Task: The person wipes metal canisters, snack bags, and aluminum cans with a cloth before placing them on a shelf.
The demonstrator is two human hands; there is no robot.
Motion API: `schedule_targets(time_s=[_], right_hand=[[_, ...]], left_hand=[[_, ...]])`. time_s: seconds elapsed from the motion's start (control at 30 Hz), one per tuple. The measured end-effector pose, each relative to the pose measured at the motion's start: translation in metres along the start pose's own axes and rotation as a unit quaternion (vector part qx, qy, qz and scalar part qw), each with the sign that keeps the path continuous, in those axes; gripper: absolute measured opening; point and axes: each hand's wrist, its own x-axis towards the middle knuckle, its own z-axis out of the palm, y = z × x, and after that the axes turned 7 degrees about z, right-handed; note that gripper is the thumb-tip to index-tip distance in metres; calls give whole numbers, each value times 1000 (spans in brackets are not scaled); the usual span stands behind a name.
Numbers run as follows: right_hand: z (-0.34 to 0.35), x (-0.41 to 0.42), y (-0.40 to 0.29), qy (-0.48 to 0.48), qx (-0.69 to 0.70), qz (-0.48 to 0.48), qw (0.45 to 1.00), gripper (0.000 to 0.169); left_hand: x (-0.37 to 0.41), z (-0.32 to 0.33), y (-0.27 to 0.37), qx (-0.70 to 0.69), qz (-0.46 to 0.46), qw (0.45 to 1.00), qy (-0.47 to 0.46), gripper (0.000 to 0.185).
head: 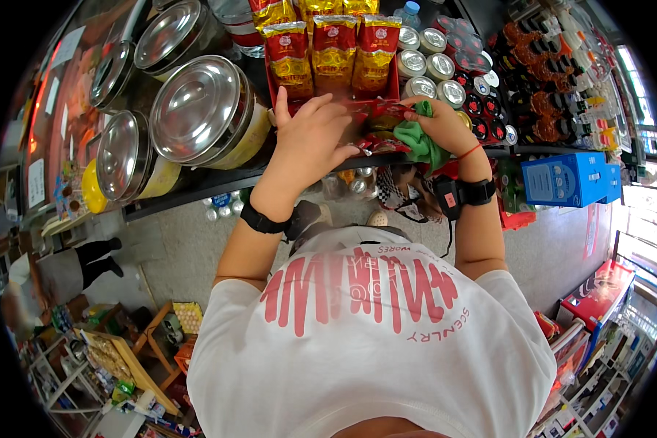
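My left hand [312, 137] reaches over the near left corner of a red display box, its fingers spread and holding nothing visible. Bunched in my right hand [443, 123] is a green cloth [413, 137], at the box's near right corner. Upright red-and-gold foil packets [333, 57] stand in rows inside the red box [395, 82]. Between my hands, shiny red packets [386, 145] lie flat at its front, partly blurred. Whether my left fingertips touch the packets, I cannot tell.
Large metal-lidded canisters [197, 109] stand left on the dark shelf [213, 183]. Several drink cans [424, 87] stand right of the box, with dark-capped bottles [545, 76] beyond. A blue carton [564, 178] sits at the right. Another person [60, 268] is at far left.
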Motion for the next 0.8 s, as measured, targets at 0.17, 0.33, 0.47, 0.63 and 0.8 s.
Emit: schedule_targets(time_s=[0.17, 0.33, 0.47, 0.63, 0.8], right_hand=[[-10, -10, -19, -6, -116, -4, 993, 29], [-25, -20, -22, -50, 20, -1, 999, 30], [-29, -27, -22, -18, 16, -24, 999, 31], [-54, -33, -33, 51, 96, 19, 994, 33], [-59, 0, -35, 64, 128, -46, 989, 56]], left_hand=[[1, 1, -3, -27, 18, 999, -2, 45], [1, 1, -5, -48, 32, 998, -29, 42], [1, -4, -2, -57, 40, 996, -49, 41], [-3, -11, -3, -76, 49, 995, -49, 41], [0, -21, -5, -89, 42, 995, -29, 40]])
